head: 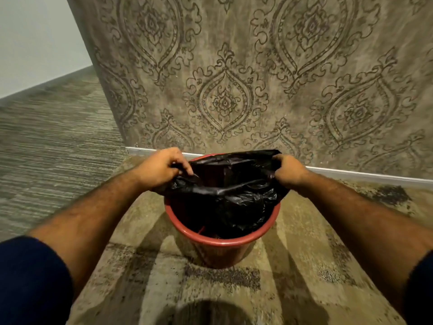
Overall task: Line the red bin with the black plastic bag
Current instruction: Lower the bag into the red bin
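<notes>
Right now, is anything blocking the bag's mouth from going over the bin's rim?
Nothing visible does. The left hand and right hand hold the black bag open above the red bin, whose near rim is bare; the bag's body already hangs inside.

patterned rug on floor | damask wallpaper wall behind | white baseboard | striped carpet left

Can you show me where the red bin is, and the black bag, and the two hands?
Red bin (220,241), head view: front of its rim.
Black bag (243,200), head view: crumpled front part.
Left hand (159,168), head view: back of the hand.
Right hand (289,171), head view: back of the hand.
</notes>
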The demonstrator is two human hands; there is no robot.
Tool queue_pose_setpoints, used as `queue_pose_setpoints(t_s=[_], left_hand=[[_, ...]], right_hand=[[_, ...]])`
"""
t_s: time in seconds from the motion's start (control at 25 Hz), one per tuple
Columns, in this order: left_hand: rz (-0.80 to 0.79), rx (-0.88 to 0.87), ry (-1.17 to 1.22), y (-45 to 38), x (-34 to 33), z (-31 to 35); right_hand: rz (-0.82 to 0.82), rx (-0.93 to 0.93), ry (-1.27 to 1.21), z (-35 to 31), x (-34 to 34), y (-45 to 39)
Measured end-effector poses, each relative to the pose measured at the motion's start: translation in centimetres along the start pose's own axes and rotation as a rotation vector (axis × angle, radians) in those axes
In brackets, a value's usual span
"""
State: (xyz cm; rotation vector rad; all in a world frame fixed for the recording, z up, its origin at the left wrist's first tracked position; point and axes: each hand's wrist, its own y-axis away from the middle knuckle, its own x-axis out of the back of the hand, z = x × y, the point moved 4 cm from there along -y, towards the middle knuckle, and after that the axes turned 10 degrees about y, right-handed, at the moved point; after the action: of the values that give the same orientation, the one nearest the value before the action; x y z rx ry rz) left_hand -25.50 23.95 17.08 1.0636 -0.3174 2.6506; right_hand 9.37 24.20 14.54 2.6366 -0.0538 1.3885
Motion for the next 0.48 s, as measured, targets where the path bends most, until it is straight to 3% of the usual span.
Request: queue_pose_setpoints(t_s=[0.08, 0.16, 0.24, 0.48], left_hand=[[0.08, 0.03, -0.205, -1.4, -0.1, -0.1], [0.193, 0.216, -0.111, -2.6, -0.5, -1.8], [0.168, 0.392, 0.064, -3.6, -2.0, -4.0], [0.132, 0.583, 0.158, -3.4, -3.1, -6.2]], right_hand=[[-0.01, 0.022, 0.047, -0.7, 0.1, -1.0], [-0.005, 0.069, 0.087, -2.7, 0.1, -1.7], [-0.007, 0.082, 0.137, -4.2, -0.2, -2.4], [-0.172, -0.078, 0.201, -3.3, -1.7, -2.8]])
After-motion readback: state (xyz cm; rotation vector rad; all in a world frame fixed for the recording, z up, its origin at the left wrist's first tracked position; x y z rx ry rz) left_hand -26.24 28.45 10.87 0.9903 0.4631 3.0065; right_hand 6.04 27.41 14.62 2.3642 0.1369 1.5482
